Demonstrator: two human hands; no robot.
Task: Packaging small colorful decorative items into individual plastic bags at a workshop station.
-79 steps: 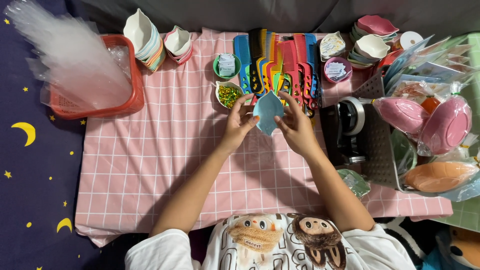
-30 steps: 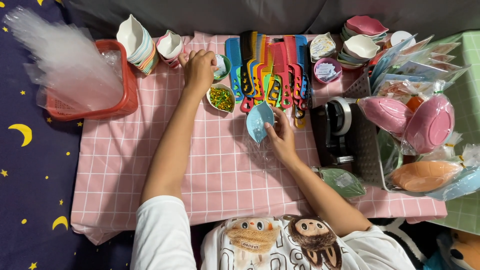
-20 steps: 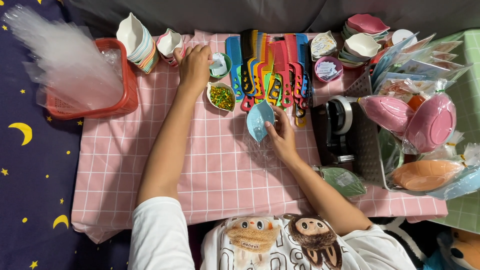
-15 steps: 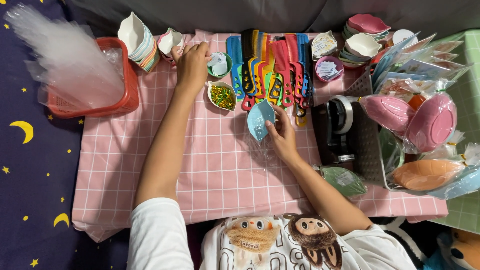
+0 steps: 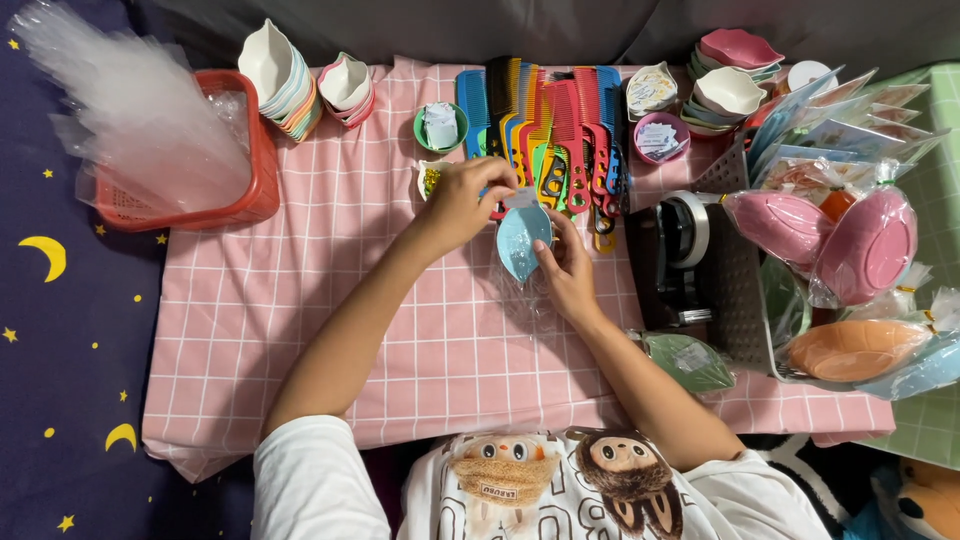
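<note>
A light blue leaf-shaped dish (image 5: 521,243) sits inside a clear plastic bag (image 5: 520,295) on the pink checked cloth (image 5: 330,290). My right hand (image 5: 565,270) grips the dish at its right edge. My left hand (image 5: 462,196) pinches a small white packet (image 5: 519,198) just above the dish's top end. The left hand covers most of a small white dish of green and gold bits (image 5: 429,178). A small green bowl (image 5: 441,125) with more white packets stands beyond it.
A row of coloured combs (image 5: 545,120) lies at the back. A red basket (image 5: 240,170) of clear bags stands left, with stacked dishes (image 5: 285,80) beside it. A black tape dispenser (image 5: 685,250) and bagged dishes (image 5: 860,250) fill the right side.
My left hand came back from the green bowl with a white packet and now holds it over the blue dish. My right hand stayed on the dish.
</note>
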